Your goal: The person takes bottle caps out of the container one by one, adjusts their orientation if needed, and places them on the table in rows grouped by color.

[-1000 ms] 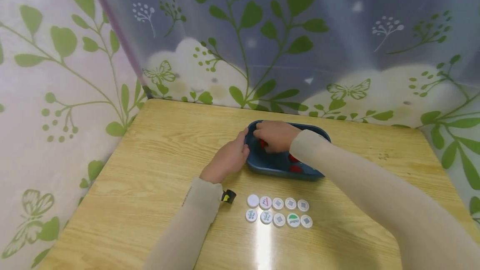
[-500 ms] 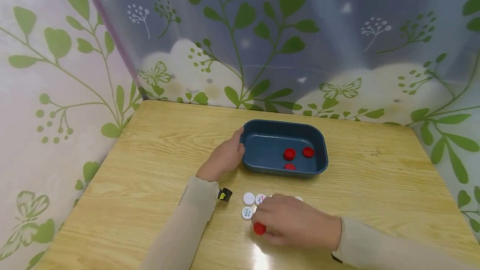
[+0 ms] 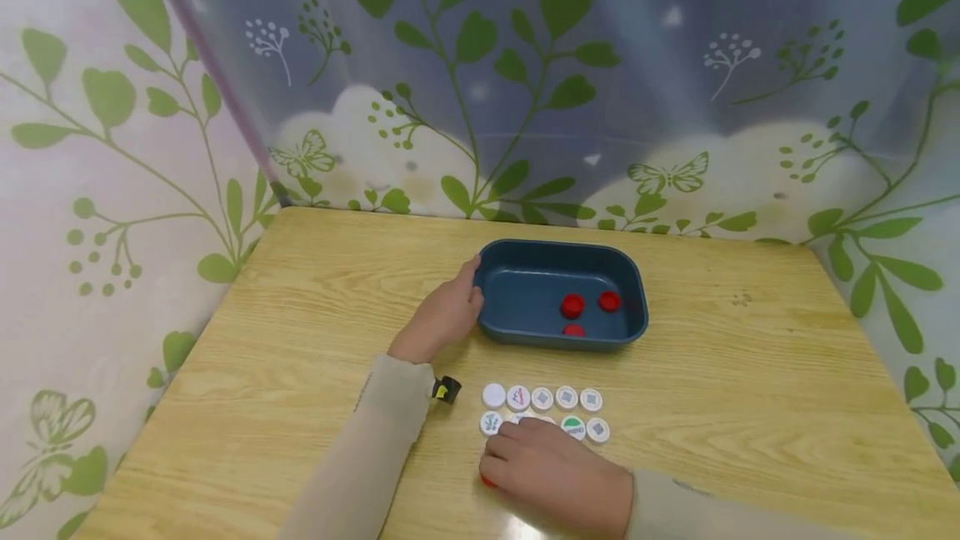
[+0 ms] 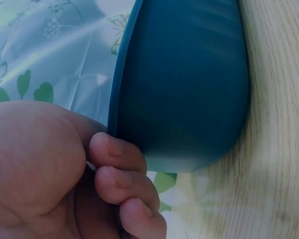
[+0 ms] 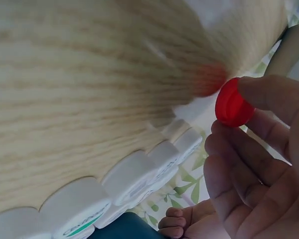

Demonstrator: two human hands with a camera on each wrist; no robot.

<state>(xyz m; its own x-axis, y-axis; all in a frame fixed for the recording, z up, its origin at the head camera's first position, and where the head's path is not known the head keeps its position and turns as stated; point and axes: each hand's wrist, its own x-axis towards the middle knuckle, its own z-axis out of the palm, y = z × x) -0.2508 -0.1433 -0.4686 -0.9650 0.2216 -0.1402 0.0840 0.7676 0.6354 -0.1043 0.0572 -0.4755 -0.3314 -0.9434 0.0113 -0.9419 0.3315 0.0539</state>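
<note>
My right hand (image 3: 555, 469) is low over the table in front of the white bottle caps (image 3: 567, 397). Between thumb and index finger it pinches a red bottle cap (image 5: 234, 103), close above the wood in the right wrist view. Only a sliver of that cap shows in the head view. The white caps lie in two rows, printed tops up, and the hand hides part of the nearer row. My left hand (image 3: 442, 317) holds the left end of a dark blue plastic bin (image 3: 555, 338) by its rim. Inside the bin lie red caps (image 3: 573, 305) toward its right side.
The wooden table (image 3: 315, 290) runs back to a wall curtain (image 3: 360, 165) with leaf and butterfly prints. A patterned wall (image 3: 112, 215) stands on the left. A black strap (image 3: 446, 390) sits at my left wrist.
My right hand came out of the bin with a red cap and moved down to the table in front of the white caps. My left hand stays at the bin.
</note>
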